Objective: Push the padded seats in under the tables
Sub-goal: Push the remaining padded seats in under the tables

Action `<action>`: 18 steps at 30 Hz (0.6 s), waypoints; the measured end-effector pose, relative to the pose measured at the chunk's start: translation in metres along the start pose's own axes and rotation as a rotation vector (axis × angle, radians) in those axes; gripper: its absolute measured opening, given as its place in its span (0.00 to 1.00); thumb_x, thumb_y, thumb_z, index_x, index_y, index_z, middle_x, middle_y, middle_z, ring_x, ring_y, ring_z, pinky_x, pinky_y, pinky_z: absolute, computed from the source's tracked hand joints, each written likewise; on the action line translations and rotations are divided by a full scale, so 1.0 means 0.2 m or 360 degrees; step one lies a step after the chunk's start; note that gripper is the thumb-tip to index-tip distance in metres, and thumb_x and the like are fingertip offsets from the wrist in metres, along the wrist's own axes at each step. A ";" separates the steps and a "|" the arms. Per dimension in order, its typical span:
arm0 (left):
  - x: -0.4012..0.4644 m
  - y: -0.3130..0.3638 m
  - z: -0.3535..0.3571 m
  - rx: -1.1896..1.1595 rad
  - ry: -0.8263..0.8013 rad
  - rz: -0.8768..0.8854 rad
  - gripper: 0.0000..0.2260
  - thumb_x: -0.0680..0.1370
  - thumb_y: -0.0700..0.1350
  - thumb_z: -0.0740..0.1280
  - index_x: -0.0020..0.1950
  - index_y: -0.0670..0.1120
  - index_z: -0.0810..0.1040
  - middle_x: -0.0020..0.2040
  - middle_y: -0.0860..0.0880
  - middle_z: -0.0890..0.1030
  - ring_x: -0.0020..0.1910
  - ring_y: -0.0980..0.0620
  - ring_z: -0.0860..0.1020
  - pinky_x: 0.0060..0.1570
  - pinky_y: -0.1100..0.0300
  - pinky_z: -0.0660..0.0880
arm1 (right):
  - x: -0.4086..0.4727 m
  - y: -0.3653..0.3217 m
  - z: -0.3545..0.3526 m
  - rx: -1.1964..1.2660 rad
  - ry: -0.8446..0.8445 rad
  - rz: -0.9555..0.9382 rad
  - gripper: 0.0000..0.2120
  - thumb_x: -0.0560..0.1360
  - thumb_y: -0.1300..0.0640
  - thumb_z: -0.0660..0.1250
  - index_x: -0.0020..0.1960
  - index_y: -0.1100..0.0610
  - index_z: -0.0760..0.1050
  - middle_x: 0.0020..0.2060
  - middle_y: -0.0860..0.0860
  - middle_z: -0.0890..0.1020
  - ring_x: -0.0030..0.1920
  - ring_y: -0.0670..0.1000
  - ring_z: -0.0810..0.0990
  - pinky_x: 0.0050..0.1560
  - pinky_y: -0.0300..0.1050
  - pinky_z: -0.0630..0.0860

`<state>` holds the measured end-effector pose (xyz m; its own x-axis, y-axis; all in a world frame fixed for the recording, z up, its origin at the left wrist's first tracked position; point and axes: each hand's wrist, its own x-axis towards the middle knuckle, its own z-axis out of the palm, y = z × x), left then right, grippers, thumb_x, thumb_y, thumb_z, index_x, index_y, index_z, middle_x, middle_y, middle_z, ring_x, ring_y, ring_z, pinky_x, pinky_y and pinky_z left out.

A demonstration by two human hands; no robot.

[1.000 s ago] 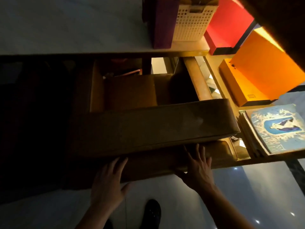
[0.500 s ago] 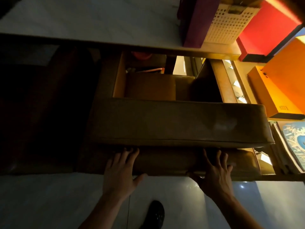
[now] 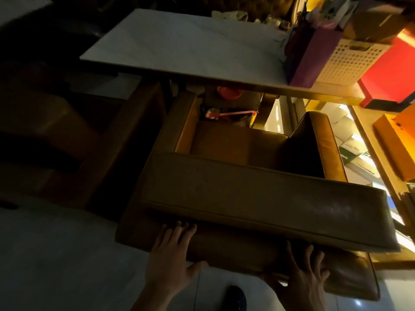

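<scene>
A brown padded seat [image 3: 253,194] with armrests and a thick backrest stands with its front partly under the white-topped table [image 3: 184,46]. My left hand [image 3: 171,259] lies flat against the rear of the seat, below the backrest, fingers spread. At the seat's rear right corner my right hand [image 3: 307,281] presses flat in the same way. Neither hand grips anything. The seat's front edge is hidden by the tabletop.
A second dark padded seat [image 3: 74,140] stands to the left. On the table's right end are a purple box [image 3: 314,52], a white perforated basket [image 3: 350,61] and a red box [image 3: 393,70]. An orange box [image 3: 395,142] sits at right. My shoe [image 3: 233,297] is on the pale floor.
The view has tilted up and swung left, showing more of the tabletop. Both hands stay flat on the seat's rear, and the seat now sits turned at an angle to the table.
</scene>
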<state>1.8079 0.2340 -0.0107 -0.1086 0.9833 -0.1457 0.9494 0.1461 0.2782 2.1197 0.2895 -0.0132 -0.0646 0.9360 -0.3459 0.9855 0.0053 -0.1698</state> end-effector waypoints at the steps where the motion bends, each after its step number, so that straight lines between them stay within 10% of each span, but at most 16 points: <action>1: -0.04 -0.04 0.00 0.0002 0.0004 0.0013 0.40 0.68 0.78 0.58 0.74 0.57 0.68 0.67 0.56 0.73 0.71 0.49 0.69 0.73 0.47 0.63 | -0.03 -0.03 0.01 0.0019 0.0003 -0.0012 0.54 0.59 0.17 0.55 0.75 0.50 0.65 0.69 0.70 0.67 0.67 0.77 0.62 0.49 0.81 0.70; 12: 0.01 -0.13 -0.03 -0.0019 -0.0078 -0.0025 0.40 0.67 0.77 0.58 0.75 0.59 0.65 0.69 0.59 0.71 0.72 0.51 0.60 0.71 0.47 0.62 | 0.03 -0.12 0.02 -0.0040 -0.0076 0.0045 0.56 0.57 0.14 0.50 0.73 0.49 0.70 0.67 0.69 0.69 0.66 0.76 0.63 0.46 0.80 0.72; 18: 0.22 -0.11 -0.09 -0.0098 -0.0025 -0.0005 0.40 0.71 0.75 0.59 0.79 0.59 0.55 0.76 0.59 0.61 0.78 0.52 0.49 0.76 0.52 0.43 | 0.24 -0.15 -0.05 -0.0155 0.0028 0.0005 0.56 0.59 0.16 0.49 0.73 0.53 0.72 0.69 0.68 0.67 0.68 0.76 0.62 0.50 0.77 0.71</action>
<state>1.7761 0.2762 -0.0063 -0.1063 0.9812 -0.1611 0.9290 0.1558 0.3356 2.0881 0.3377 -0.0155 -0.0597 0.9421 -0.3300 0.9963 0.0359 -0.0779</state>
